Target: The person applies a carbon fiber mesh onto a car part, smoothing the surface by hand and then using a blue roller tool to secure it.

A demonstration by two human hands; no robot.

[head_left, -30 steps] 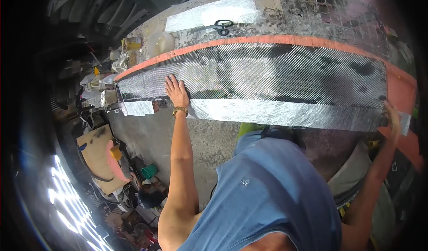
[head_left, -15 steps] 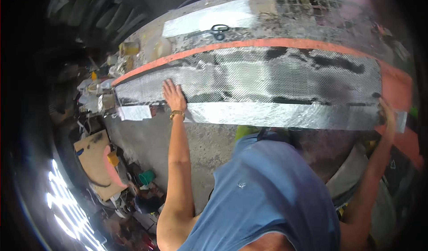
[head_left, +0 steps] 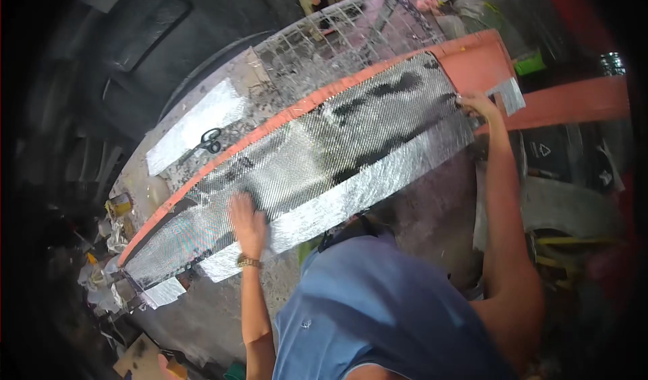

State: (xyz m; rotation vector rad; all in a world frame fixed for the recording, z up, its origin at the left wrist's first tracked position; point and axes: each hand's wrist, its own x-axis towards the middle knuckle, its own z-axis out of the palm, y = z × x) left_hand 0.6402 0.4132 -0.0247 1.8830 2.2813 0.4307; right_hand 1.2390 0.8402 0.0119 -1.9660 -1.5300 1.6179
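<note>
A long strip of woven black-and-silver fabric [head_left: 304,154] lies over a long orange panel [head_left: 476,63], whose rim shows along the far side and right end. Spread flat, my left hand [head_left: 247,223] rests on the fabric near its front edge, slightly blurred, fingers apart. At the fabric's right end, the fingers of my right hand [head_left: 480,106] are bent and closed on its near corner. Out from under the front edge comes a shiny whitish fibre sheet [head_left: 364,194], which hangs towards me. Dark patches show where the fabric looks darker.
Behind the panel, scissors [head_left: 210,141] lie beside a white fibre sheet [head_left: 196,123] on the dirty worktop [head_left: 172,127]. A wire grid [head_left: 337,36] is at the far side. Cluttered containers [head_left: 120,206] stand at the left end. Another orange piece [head_left: 567,103] is at right.
The whole view has turned, so the panel now slants up to the right. My left hand has slid along the fabric towards the middle; my right hand stays at the right corner.
</note>
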